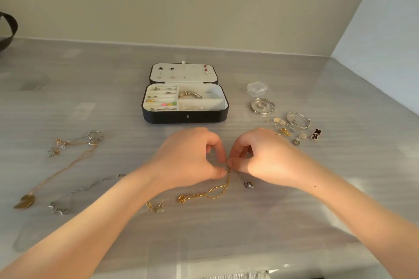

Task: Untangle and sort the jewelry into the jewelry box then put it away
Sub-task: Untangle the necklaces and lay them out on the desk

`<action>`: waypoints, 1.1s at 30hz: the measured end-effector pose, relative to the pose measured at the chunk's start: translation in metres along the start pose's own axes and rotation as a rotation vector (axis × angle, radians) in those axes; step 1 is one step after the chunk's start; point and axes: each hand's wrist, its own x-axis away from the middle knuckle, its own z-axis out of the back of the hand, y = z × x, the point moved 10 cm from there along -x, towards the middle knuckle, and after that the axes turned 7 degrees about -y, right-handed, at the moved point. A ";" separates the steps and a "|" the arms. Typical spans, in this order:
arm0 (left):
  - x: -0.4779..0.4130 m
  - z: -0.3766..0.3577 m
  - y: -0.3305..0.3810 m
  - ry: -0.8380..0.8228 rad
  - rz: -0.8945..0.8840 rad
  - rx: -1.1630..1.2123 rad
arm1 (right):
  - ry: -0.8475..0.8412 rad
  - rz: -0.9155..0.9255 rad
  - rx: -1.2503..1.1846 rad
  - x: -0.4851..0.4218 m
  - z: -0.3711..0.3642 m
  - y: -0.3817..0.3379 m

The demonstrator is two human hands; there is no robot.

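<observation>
Both hands, left (192, 156) and right (260, 156), pinch the gold chain (213, 192) just in front of the open jewelry box (184, 116) on the surface (294, 210). Box holds a beaded bracelet (190, 94), colourful studs, rings; lid has earrings pinned.

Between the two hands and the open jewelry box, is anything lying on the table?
No. The head view shows only bare table between the left hand, the right hand and the jewelry box. Both hands' fingers pinch the gold chain on the near side.

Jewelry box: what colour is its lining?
White or cream lining inside the black jewelry box, seen in the head view, the only one.
</observation>
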 end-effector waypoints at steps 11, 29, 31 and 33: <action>0.002 -0.004 -0.003 0.008 0.024 0.027 | 0.054 -0.006 -0.083 0.002 -0.008 0.006; -0.003 -0.005 -0.004 0.104 0.045 0.042 | 0.075 0.030 -0.056 0.001 0.000 0.006; -0.003 -0.004 -0.005 0.104 0.038 0.047 | 0.090 0.028 -0.092 0.002 0.000 0.008; -0.004 -0.004 -0.006 0.103 0.040 0.056 | 0.102 0.037 -0.098 0.003 0.000 0.009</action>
